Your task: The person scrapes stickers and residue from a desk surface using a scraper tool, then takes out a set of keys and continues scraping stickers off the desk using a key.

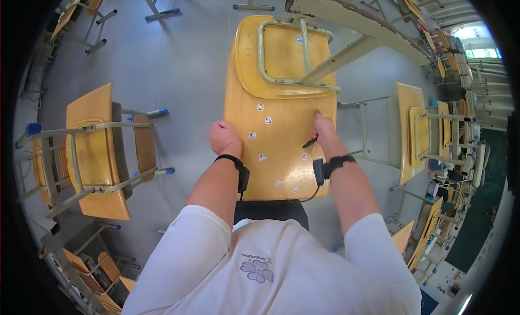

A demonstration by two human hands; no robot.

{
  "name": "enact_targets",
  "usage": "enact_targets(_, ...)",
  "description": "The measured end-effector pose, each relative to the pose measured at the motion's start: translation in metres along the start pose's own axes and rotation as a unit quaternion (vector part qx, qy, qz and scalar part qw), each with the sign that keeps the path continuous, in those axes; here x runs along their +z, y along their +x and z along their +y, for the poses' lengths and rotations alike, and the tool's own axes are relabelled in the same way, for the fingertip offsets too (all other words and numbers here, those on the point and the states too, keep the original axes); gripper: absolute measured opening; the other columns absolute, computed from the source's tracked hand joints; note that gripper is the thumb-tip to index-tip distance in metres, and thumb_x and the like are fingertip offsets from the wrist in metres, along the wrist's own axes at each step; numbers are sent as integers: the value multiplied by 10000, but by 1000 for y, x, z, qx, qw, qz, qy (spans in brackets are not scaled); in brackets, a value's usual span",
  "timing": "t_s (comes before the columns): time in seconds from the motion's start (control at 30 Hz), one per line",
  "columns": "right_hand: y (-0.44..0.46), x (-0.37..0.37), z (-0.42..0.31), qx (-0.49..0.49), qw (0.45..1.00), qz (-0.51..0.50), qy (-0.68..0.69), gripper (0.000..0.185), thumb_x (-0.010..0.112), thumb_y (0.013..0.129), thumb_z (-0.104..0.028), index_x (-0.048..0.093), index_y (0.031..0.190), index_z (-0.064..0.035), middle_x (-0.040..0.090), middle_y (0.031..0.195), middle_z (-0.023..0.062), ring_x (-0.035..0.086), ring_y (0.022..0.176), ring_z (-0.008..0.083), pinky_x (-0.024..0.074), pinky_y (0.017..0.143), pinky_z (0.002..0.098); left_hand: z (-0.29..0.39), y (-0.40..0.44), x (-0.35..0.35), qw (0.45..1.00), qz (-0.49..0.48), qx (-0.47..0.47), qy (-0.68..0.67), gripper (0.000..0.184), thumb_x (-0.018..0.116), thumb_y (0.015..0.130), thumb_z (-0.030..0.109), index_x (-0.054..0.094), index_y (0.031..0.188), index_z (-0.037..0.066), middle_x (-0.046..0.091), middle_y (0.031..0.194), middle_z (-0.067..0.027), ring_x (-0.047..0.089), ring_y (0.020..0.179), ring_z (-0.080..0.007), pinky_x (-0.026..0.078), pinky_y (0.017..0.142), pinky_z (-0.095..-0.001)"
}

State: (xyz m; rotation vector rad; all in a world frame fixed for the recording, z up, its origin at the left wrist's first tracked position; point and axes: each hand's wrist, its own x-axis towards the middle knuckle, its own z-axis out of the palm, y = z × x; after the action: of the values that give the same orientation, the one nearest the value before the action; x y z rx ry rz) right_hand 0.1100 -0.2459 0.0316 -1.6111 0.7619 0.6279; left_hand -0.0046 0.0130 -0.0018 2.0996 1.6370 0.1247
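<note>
A yellow wooden desk (pixel 244 169) stands in front of me, with several small round stickers (pixel 268 120) and a squarish red-and-white sticker (pixel 262 158) on its top. Over the desk's left edge, my left hand (pixel 225 137) is closed in a fist; its fingertips are hidden, and I cannot tell whether it grips the edge. On the right half of the top, my right hand (pixel 323 126) is closed around a slim black tool (pixel 310 143), whose end sticks out toward the lower left. The exact kind of tool is unclear.
An upturned chair (pixel 249 71) covers the far part of the desktop, its metal legs reaching up and right. Other desks with upturned chairs stand left (pixel 116 201) and right (pixel 406 98). A dark green board (pixel 476 207) is at the far right.
</note>
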Motion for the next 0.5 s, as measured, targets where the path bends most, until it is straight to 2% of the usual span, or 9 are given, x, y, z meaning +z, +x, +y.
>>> enact_targets(0.03, -6, -6, 7, -35, 999, -18, 9, 458, 474, 980, -412, 386, 615, -149, 325, 470, 5, 343, 351, 158, 295, 356, 324, 2, 0, 0, 1000, 2, -7, -4, 371, 406, 941, 331, 616, 778, 72, 667, 824, -157, 629, 753, -398, 489, 635, -523)
enact_targets(0.07, -13, -11, 17, -45, 997, 10, -58, 481, 491, 972, -436, 428, 613, -124, 372, 480, 15, 381, 364, 164, 321, 358, 321, 5, -2, 0, 1000, 4, -16, -11, 372, 406, 941, 330, 619, 779, 71, 667, 828, -158, 630, 753, -397, 490, 634, -523)
enact_targets(0.2, -50, -24, 53, -44, 995, -8, -93, 420, 500, 979, -405, 551, 781, -38, 443, 511, 30, 415, 388, 138, 347, 368, 286, 8, -4, -10, 999, -41, -30, -12, 374, 406, 939, 333, 628, 798, 67, 670, 843, -156, 633, 769, -397, 493, 647, -517)
enact_targets(0.23, -57, -27, 59, -49, 994, -7, -92, 420, 500, 979, -405, 551, 781, -38, 443, 511, 30, 415, 388, 138, 347, 368, 286, 6, -3, -8, 999, -29, -19, -19, 374, 406, 940, 337, 630, 806, 68, 673, 845, -154, 636, 769, -396, 494, 646, -519)
enact_targets(0.3, -68, -27, 63, -61, 990, -36, -119, 331, 510, 984, -342, 600, 918, -30, 473, 545, 22, 452, 426, 108, 366, 387, 259, 3, -2, -5, 999, -14, -4, -30, 375, 405, 940, 341, 632, 814, 70, 675, 846, -152, 638, 770, -396, 494, 644, -520)
enact_targets(0.33, -71, -24, 63, -65, 991, -34, -114, 331, 510, 984, -342, 600, 918, -30, 473, 545, 22, 452, 426, 108, 366, 387, 259, 2, -2, -3, 999, -3, 1, -32, 373, 404, 941, 342, 632, 818, 72, 675, 841, -151, 638, 766, -398, 495, 639, -522)
enact_targets(0.4, -75, -21, 62, -89, 989, -18, -116, 265, 526, 980, -274, 633, 1010, -34, 525, 615, 33, 539, 495, 118, 394, 414, 264, 3, -2, -4, 999, 6, 16, -39, 372, 403, 942, 342, 633, 821, 75, 676, 835, -149, 639, 761, -399, 495, 633, -524)
enact_targets(0.43, -73, -17, 61, -92, 989, -12, -111, 265, 526, 980, -274, 633, 1010, -34, 525, 615, 33, 539, 495, 118, 394, 414, 264, 5, -3, -5, 1000, -6, -1, -27, 368, 404, 941, 339, 635, 825, 78, 676, 828, -150, 638, 754, -402, 496, 631, -525)
enact_targets(0.5, -71, -7, 59, -179, 971, -43, -151, 235, 537, 971, -227, 635, 1072, -39, 559, 677, 21, 577, 548, 118, 417, 452, 256, 11, -4, -6, 1000, -21, -12, -14, 363, 405, 940, 337, 637, 828, 81, 676, 820, -150, 637, 747, -404, 496, 629, -525)
